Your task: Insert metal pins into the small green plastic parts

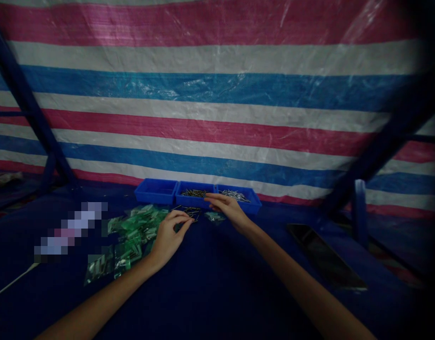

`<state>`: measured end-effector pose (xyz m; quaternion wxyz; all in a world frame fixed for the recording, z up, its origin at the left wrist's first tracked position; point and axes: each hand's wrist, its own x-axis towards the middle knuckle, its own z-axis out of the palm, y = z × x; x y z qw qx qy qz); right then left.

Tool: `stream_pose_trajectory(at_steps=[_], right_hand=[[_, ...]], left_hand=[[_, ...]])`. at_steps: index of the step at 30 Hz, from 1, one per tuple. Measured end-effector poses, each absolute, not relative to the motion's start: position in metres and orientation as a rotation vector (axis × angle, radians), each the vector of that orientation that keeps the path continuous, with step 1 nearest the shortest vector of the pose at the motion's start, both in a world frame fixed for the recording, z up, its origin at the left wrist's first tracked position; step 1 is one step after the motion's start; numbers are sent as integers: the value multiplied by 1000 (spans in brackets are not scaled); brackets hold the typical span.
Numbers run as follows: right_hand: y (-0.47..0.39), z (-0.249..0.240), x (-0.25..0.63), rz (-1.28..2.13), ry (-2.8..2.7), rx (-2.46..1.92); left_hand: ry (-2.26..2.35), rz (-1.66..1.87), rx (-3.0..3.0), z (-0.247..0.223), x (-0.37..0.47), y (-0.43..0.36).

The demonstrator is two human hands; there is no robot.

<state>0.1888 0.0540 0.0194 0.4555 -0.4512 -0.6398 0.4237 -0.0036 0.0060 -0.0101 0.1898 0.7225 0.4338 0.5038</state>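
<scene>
Two forearms (291, 274) are pointing at the middle blue bin (189, 203). Green packets (142, 226) are lying left-front of it, phone (325, 255) right-front. Left hand (169, 236) is holding thumb near index at loose screws (189, 211) in front; right hand (229, 208) is hovering, fingers together, at its rim. Can't tell either grip. Screws: looking light, stiff, slick; take mid-shank. Counting three bins, one phone; packets, screws uncountable.

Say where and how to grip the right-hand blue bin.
The right-hand blue bin is probably best gripped by its right end wall, from the right: that end looks free, while its left end adjoins the middle bin. Keep it level; its open top shows loose silvery pieces.
</scene>
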Motion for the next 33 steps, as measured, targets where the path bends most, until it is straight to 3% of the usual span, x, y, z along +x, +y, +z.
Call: stream_pose_trajectory(at_steps=[3,9,13,33], right_hand=[[56,13,188,952,-1701,-1111],[47,-12,179,327,-2132,-1087],[36,-17,173,101,-2293,-1085],[31,-23,170,85,-2063,-1168]], left_hand=[[1266,1426,2057,-11,-5,7],[1354,1386,2118,-14,-8,9],[1393,1334,2266,-15,-10,8],[1444,1126,2375,-19,-12,11]])
